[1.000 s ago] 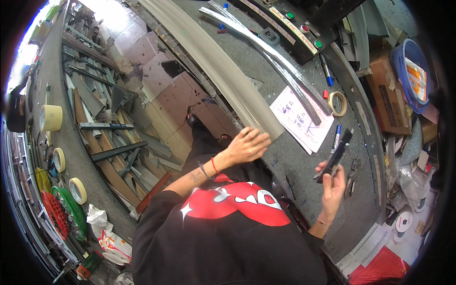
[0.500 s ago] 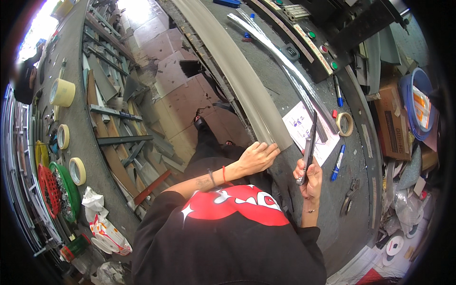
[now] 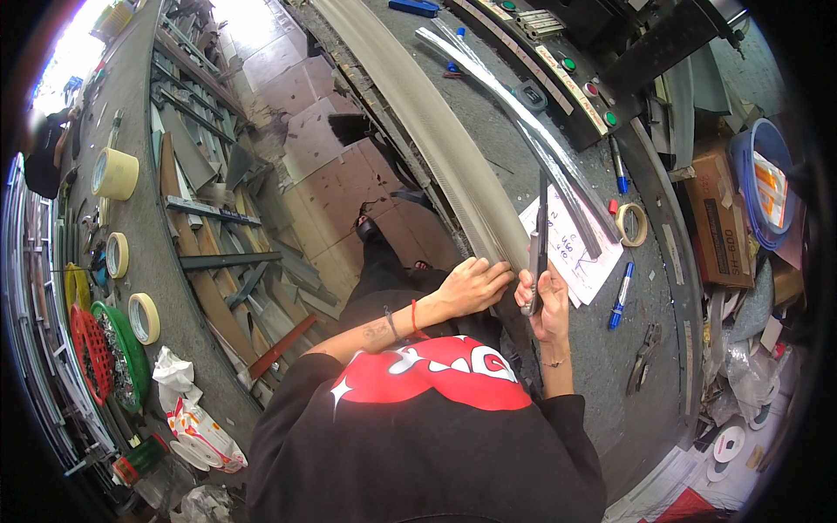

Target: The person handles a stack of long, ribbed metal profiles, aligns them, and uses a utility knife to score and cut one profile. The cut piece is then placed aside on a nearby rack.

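A long beige strip of fine, mesh-like material (image 3: 436, 122) runs along the near edge of the workbench, from the far end toward my body. My left hand (image 3: 475, 286) is closed at its near end, fingers curled over the edge and pressing it. In my right hand (image 3: 549, 305) is a utility knife (image 3: 540, 240), held upright with its long dark blade pointing away from me. The knife stands just right of the strip's near end; whether the blade touches the strip I cannot tell. Under and beyond the knife lie sheets of paper with handwriting (image 3: 586, 277).
Shiny metal strips (image 3: 523, 113), a tape roll (image 3: 631, 225), a blue marker (image 3: 622, 296) and pliers (image 3: 643, 359) lie on the bench. A machine with green buttons (image 3: 568, 64) stands beyond. At left, profile offcuts (image 3: 218, 209) fill a rack beside tape rolls (image 3: 114, 173). Another person (image 3: 44, 157) is far left.
My right hand has brought the knife leftward, closer to the strip's end, and turned it more upright. More of the handwritten paper shows. My left hand stays nearly in place.
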Demonstrator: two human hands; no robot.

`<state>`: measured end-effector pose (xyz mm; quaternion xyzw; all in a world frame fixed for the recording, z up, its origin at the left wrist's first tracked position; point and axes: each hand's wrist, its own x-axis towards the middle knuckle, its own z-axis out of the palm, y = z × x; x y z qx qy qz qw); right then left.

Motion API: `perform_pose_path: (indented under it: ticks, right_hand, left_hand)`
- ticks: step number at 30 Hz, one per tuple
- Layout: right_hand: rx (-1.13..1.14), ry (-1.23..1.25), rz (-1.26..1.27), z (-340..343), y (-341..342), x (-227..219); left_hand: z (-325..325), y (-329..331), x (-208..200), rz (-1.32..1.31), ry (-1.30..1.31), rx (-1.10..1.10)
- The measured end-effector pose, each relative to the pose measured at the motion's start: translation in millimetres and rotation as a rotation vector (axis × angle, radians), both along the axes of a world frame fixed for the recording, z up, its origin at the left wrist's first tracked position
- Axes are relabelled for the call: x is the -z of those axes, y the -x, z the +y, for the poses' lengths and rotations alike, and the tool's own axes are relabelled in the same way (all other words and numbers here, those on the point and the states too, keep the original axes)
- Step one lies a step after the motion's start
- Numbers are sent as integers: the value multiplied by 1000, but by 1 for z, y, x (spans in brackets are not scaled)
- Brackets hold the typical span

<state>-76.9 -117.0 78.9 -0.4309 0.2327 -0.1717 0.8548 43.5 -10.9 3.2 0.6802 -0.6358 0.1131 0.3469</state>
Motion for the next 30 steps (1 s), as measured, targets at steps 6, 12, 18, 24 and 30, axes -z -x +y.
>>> perform_pose_path:
  ticks: [6, 12, 18, 24, 30]
  right_hand:
    - [110, -69, 53, -9, 13, 3]
    - [-26, 313, 397, -12, 39, -17]
    - [-397, 944, 774, -14, 49, -46]
    - [-401, 1016, 765, -6, 45, -70]
    - [-393, 1119, 773, -2, 47, -81]
  left_hand:
    - [5, 3, 2, -11, -30, -5]
    - [12, 6, 2, -52, -111, 73]
    - [13, 8, 0, -118, -114, 60]
    - [15, 5, 2, -99, -104, 83]
    - [16, 4, 5, -63, -88, 90]
